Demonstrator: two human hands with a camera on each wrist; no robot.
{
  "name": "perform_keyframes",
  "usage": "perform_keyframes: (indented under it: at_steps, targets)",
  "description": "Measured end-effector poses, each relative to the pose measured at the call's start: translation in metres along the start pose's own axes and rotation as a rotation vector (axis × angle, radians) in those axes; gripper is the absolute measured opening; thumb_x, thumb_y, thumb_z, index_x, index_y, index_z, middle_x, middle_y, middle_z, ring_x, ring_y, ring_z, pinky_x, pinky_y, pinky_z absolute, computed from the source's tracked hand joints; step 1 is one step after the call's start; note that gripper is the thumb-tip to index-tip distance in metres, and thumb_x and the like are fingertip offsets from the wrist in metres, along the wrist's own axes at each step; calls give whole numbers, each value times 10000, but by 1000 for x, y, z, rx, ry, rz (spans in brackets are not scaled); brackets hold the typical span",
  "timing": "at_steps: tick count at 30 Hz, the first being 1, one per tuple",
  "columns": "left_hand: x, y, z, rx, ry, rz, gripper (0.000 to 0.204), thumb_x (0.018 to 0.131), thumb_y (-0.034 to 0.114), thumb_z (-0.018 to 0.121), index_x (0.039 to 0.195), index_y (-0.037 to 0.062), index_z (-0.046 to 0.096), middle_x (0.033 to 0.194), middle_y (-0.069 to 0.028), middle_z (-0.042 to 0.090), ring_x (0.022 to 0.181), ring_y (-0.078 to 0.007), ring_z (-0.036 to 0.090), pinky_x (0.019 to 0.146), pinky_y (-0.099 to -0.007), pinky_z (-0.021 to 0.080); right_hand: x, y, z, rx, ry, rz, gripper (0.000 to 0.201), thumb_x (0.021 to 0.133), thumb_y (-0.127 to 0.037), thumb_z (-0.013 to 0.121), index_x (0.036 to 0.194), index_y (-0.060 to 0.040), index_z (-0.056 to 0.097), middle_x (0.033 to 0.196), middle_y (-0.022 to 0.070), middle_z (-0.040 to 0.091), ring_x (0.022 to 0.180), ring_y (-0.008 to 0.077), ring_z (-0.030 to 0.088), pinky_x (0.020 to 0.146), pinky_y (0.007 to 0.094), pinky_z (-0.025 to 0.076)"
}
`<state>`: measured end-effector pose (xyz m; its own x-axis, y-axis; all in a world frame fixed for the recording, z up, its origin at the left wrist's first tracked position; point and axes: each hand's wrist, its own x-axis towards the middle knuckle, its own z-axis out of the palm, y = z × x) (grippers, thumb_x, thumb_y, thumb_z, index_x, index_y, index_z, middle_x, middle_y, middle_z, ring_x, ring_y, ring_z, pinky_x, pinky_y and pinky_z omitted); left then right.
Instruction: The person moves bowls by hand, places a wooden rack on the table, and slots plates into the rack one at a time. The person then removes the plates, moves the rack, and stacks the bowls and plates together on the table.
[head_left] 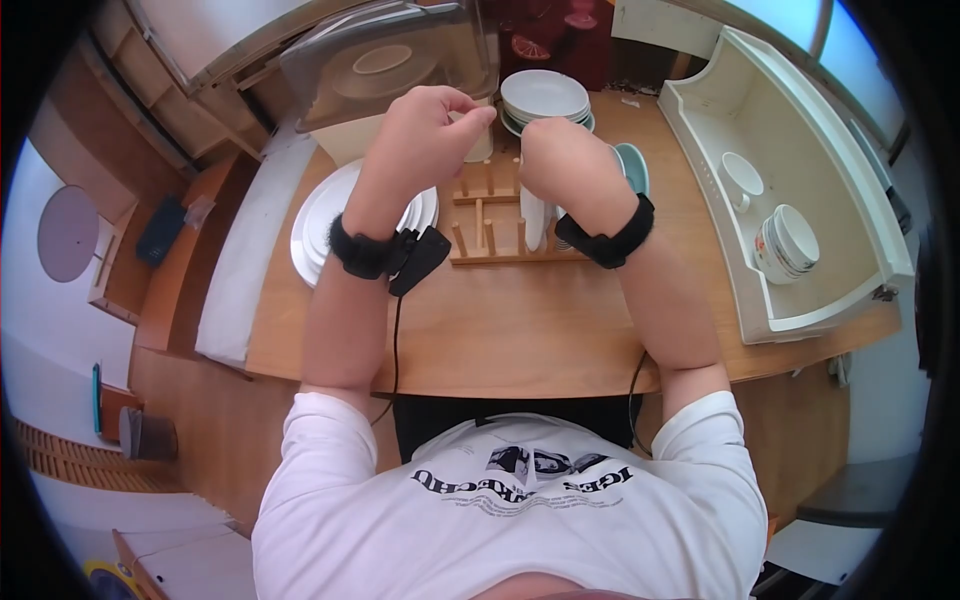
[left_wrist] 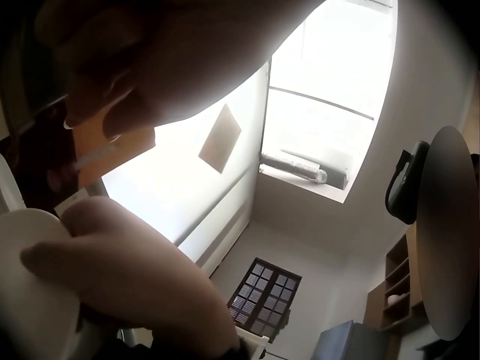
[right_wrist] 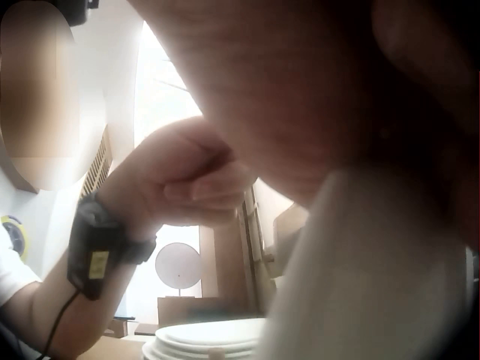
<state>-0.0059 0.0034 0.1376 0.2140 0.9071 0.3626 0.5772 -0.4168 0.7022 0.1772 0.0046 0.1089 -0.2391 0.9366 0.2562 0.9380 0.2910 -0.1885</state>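
Observation:
A white plate (head_left: 535, 215) stands on edge among the wooden pegs of a dish rack (head_left: 480, 225), seen nearly edge-on in the head view. My right hand (head_left: 575, 170) grips the top of this plate, its thumb flat against the plate's face (left_wrist: 34, 277) in the left wrist view. Part of the plate (right_wrist: 352, 285) fills the lower right of the right wrist view. Level with it on the left, my left hand (head_left: 425, 130) is raised above the table, fingers loosely curled and nothing visible in them. A teal dish (head_left: 632, 170) shows just behind my right wrist.
Several stacked white plates (head_left: 305, 235) sit left of the rack. Behind it is another plate stack (head_left: 545, 95), beside a box with a smoky clear lid (head_left: 400, 60). A cream open cabinet (head_left: 740, 260) on the right holds a mug (head_left: 742, 175) and stacked bowls (head_left: 785, 245).

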Motion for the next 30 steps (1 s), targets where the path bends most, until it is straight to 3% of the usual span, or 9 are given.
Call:
perform_keyframes:
  at_steps: [3,8,10,14,18,23,26,29,30]
  targets:
    - [7,-21,0,-11,-67,-11,427,985,355,692,1102,-53,736,664,-43,663,525,-97,634,447,-242,428,3,5,-1,-28,135,23,170,837,-96,629,893,4,755,899,221,739,873,400,732,770,480,601]
    - [13,-24,-16,20,-57,-154,516,996,424,664,1092,-81,715,681,-86,677,515,-135,637,475,-280,478,8,34,-25,50,551,-33,177,857,-129,635,861,29,715,859,247,715,802,417,710,734,479,590]
    - [13,-22,-22,-23,-70,-197,530,996,447,657,1055,-76,713,671,-90,674,499,-142,624,486,-296,491,13,45,-35,338,525,-67,199,885,-162,651,867,28,708,795,205,713,685,342,690,642,421,573]
    - [15,-30,-32,-342,-148,-164,473,1012,451,648,1007,-17,712,680,-51,671,465,-95,575,438,-253,438,4,31,-50,1038,215,20,299,961,-279,699,1055,4,728,705,-10,649,488,14,507,404,199,358]
    - [13,-33,-37,-626,-146,-109,399,1022,394,662,1007,-1,709,676,-8,654,447,-42,531,384,-202,377,7,24,-45,1192,107,-12,291,975,-268,695,1077,3,720,711,-13,656,488,3,504,389,192,331]
    - [16,-37,-39,-710,-58,-51,326,1021,326,672,1032,3,716,689,13,657,443,-14,496,349,-196,327,2,11,-44,1285,83,-51,289,992,-265,690,1090,7,709,709,-13,655,484,6,506,394,194,344]
    - [12,-34,-45,-726,-31,-54,293,1015,294,677,1044,6,724,700,20,662,447,-5,490,347,-196,310,1,11,-46,913,157,-100,290,979,-240,703,1128,9,705,766,21,693,547,47,578,465,218,439]
    - [8,-31,-54,-689,-5,-68,271,1006,271,684,1039,6,731,712,23,666,453,-1,490,350,-194,298,-2,3,-32,410,766,-319,273,944,-177,724,1157,-6,713,872,78,729,699,148,674,629,295,546]
    - [8,-31,-57,-672,3,-71,265,1004,264,686,1035,6,734,716,24,667,454,0,491,352,-193,295,-2,2,-32,378,790,-414,272,917,-157,721,1137,4,709,935,112,729,793,218,679,709,336,549]
